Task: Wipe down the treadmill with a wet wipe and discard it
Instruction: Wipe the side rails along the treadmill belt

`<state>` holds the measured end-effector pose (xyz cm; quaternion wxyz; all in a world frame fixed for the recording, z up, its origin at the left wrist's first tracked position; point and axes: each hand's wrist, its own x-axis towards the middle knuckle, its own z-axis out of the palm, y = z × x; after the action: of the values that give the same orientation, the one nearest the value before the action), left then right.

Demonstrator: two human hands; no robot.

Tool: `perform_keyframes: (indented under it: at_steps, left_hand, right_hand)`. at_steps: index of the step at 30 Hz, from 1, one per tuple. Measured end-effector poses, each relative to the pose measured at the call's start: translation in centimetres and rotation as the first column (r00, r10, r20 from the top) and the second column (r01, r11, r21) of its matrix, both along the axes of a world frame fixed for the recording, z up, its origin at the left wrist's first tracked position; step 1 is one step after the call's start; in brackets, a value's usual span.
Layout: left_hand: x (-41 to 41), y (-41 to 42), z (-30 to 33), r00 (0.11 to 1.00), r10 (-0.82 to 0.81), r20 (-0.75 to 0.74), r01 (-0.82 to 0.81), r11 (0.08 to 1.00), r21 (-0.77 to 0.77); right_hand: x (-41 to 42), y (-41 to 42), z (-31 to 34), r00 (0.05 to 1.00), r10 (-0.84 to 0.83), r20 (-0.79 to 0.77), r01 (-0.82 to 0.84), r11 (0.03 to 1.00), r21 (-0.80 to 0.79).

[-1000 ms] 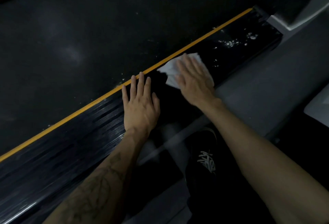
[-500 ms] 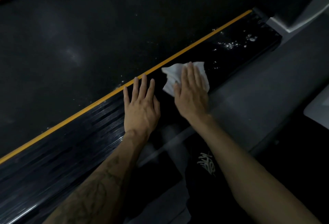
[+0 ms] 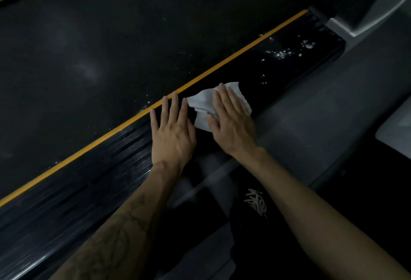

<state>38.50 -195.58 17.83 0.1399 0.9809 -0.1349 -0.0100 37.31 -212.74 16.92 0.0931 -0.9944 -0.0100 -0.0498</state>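
The right hand (image 3: pixel 231 122) lay flat on a white wet wipe (image 3: pixel 205 102). Its fingers were straight and pressed the wipe down; they were not curled round it. The wipe was crumpled and sat on the black side rail (image 3: pixel 275 73) of the treadmill, with parts of it sticking out past the fingers and the thumb.

The left hand (image 3: pixel 172 133) rested flat on the same rail, just beside the wipe. Its fingers were straight and a little spread, and it held nothing. The fingertips (image 3: pixel 174 98) reached up to the thin yellow stripe (image 3: pixel 233 57) that ran along the rail's edge.

On the other side of the stripe was the wide dark belt (image 3: pixel 111 46). Small white specks (image 3: pixel 280 54) dotted the rail further along, past the wipe. A grey floor (image 3: pixel 322 106) ran next to the rail. A black shoe with white laces (image 3: pixel 255 203) showed between the two arms.
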Motion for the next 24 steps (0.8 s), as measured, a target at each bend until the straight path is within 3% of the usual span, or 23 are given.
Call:
perform_keyframes:
  at_steps: [2, 6, 11, 15, 17, 21, 24]
  left_hand:
    - [0.1, 0.0, 0.1, 1.000, -0.009, 0.006, 0.009, 1.000, -0.002]
    - [0.0, -0.1, 0.1, 0.999, -0.044, 0.001, 0.044, 0.999, 0.000]
    - [0.0, 0.0, 0.5, 0.999, -0.034, -0.013, 0.033, 0.999, -0.041]
    - [0.7, -1.3, 0.9, 0.999, 0.045, -0.010, -0.046, 0.994, -0.103]
    - [1.2, -2.6, 1.0, 0.997, 0.079, 0.011, -0.076, 0.984, -0.164]
    - [1.8, -3.8, 0.5, 0.998, 0.066, -0.001, -0.065, 0.985, -0.161]
    - [1.8, -4.2, 0.3, 0.998, 0.060, -0.008, -0.061, 0.989, -0.132]
  right_hand:
    - [1.3, -2.1, 0.4, 1.000, -0.017, 0.003, 0.017, 1.000, 0.002]
    - [1.7, -1.0, 0.8, 0.977, -0.212, -0.007, 0.212, 0.977, 0.034]
    - [-0.1, -1.1, -0.4, 0.999, 0.022, 0.039, -0.021, 1.000, -0.011]
    - [2.1, -4.1, 0.6, 0.993, -0.116, -0.003, 0.116, 0.993, 0.010]
    - [0.7, -2.7, 0.0, 0.982, -0.176, 0.074, 0.174, 0.984, 0.030]
    - [-1.7, -2.2, -1.4, 0.987, 0.022, 0.159, -0.027, 0.999, 0.031]
    - [0.5, -5.5, -1.1, 0.981, 0.020, 0.192, -0.016, 1.000, -0.025]
